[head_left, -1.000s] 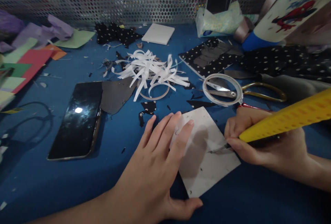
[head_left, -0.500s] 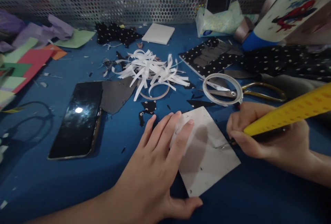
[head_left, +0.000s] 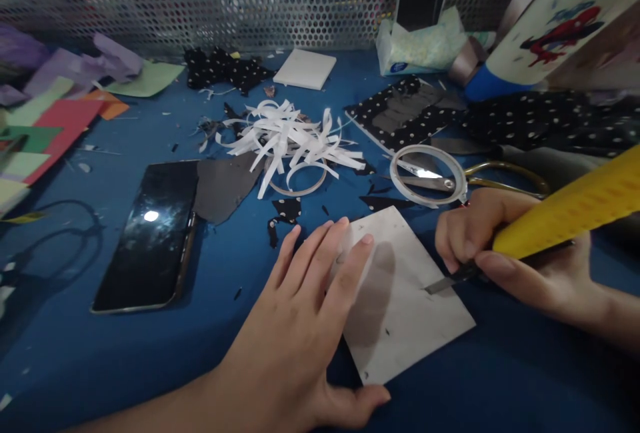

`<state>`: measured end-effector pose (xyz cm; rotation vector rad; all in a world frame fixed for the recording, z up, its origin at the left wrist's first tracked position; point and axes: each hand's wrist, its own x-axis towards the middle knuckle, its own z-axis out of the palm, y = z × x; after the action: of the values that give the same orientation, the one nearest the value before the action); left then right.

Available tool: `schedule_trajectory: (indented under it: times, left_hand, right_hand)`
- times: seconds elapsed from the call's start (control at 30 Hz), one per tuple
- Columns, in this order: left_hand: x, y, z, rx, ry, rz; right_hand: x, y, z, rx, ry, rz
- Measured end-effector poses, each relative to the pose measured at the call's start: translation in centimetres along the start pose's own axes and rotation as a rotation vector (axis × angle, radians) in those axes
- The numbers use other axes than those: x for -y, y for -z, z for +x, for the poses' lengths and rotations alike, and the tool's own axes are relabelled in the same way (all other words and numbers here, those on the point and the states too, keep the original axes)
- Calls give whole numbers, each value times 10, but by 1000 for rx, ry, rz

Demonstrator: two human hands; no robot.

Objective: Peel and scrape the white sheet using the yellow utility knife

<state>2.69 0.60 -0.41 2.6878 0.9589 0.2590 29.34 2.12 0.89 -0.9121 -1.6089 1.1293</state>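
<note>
My left hand [head_left: 310, 306] lies flat with its fingers spread, the fingertips resting on the left part of a white square board [head_left: 410, 313]. Small dark specks dot the board. In my right hand [head_left: 520, 253] is a yellow utility knife [head_left: 575, 213], held like a pen. Its dark front end and thin blade point left, and the tip is over the right part of the board; whether it touches is hard to make out. Just beyond the right hand lie a roll of tape [head_left: 463, 183] and scissors [head_left: 505, 167] with brass-coloured handles, partly overlapping.
A phone [head_left: 145, 239] lies at the left. Curled white paper strips [head_left: 290, 133] are heaped mid-table. Behind stand a white tile-like square [head_left: 305, 69], a tissue pack [head_left: 423, 46] and a Spider-Man bottle [head_left: 545, 33]. Polka-dot fabric [head_left: 550, 119] lies at right, coloured papers [head_left: 65, 126] at left.
The knife's blade shows more clearly over the board now, and my right hand has shifted slightly. The board's right corner has moved a little right and down. My left hand stays in place.
</note>
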Motion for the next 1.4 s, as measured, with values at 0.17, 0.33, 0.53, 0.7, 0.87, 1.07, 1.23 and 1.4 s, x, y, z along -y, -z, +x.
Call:
schedule_trajectory:
  times: [0.17,0.33,0.53,0.7,0.87,1.07,1.23,1.4]
  left_hand:
    - [2,1,1,17,-15,6]
    - [1,3,1,36,-27,42]
    - [3,-2,0,-15,-38,76]
    - [5,-3,1,14,-43,110]
    - [5,-3,0,5,-47,117]
    - [4,-3,0,-1,-41,105]
    - [4,-3,1,-1,-40,114]
    - [3,-4,0,-4,-39,105]
  right_hand:
    - [0,1,0,8,8,14]
    - [-4,2,-4,9,44,9]
    - [-8,5,-7,24,41,8]
    - [-6,5,-3,66,3,-43]
    - [-5,3,0,114,-11,-67]
    - [-3,1,0,100,-14,-76]
    - [-2,0,0,111,-22,-79]
    - [-4,-1,-1,106,28,-112]
